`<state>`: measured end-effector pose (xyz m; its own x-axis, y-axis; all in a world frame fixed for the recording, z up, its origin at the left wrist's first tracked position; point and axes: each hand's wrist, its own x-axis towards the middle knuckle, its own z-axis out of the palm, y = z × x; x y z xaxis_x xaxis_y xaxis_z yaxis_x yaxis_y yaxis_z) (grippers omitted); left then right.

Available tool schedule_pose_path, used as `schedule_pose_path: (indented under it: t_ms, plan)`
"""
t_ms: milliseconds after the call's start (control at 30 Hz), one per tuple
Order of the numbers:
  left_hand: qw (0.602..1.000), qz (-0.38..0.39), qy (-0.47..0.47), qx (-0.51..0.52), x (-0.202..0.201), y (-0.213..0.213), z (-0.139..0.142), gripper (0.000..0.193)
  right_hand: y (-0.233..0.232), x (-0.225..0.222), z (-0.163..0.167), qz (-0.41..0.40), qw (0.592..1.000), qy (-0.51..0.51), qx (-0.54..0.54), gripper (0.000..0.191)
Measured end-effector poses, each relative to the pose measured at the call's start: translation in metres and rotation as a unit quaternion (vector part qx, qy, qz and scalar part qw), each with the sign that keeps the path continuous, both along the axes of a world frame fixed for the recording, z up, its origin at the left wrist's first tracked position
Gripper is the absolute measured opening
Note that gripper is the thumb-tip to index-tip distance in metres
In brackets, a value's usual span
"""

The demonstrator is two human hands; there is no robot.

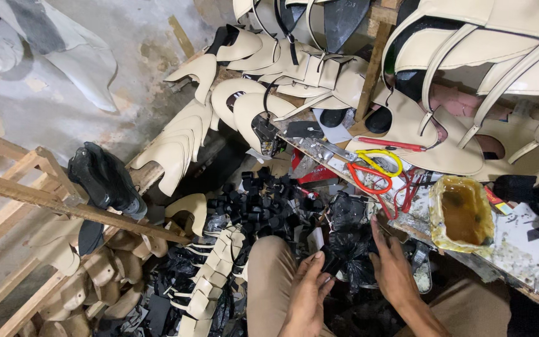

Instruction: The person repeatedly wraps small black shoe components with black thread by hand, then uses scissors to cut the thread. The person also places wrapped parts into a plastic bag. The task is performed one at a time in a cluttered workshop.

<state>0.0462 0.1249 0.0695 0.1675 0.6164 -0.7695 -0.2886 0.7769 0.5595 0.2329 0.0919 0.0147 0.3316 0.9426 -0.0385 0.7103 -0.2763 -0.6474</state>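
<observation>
**Holding a small black piece over my lap**

Pinching a small black piece (329, 259), my left hand (307, 293) has its fingers curled around it, just above my knee in tan trousers (269, 268). My right hand (394, 268) is open, fingers spread, resting on a black plastic bag (350, 243) and gripping nothing that I can see. Behind the bag lies a pile of black heel blocks (257, 200). On the near edge of the messy workbench (531, 256) stands a tub of brown glue (461, 213). Red scissors (369, 178) lie further along that edge. Cream shoe soles (182, 143) hang to the left.
</observation>
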Motion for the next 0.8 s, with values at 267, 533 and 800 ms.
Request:
schedule_pose_path:
  t_ms: [267,533,800]
  plan:
    - [0.969,0.026,-0.202,0.138,0.032,-0.010,-0.004,0.043,-0.036,-0.008,0.023,-0.034,0.987,0.013,0.156,0.080]
    - [0.927,0.059,-0.369,0.023,0.047,-0.010,0.000,0.054,-0.059,0.001,0.021,-0.012,0.819,0.518,0.247,0.119]
    - [0.899,-0.037,-0.396,0.182,0.040,-0.017,0.023,0.056,-0.059,0.004,0.064,-0.059,0.827,0.487,0.273,0.120]
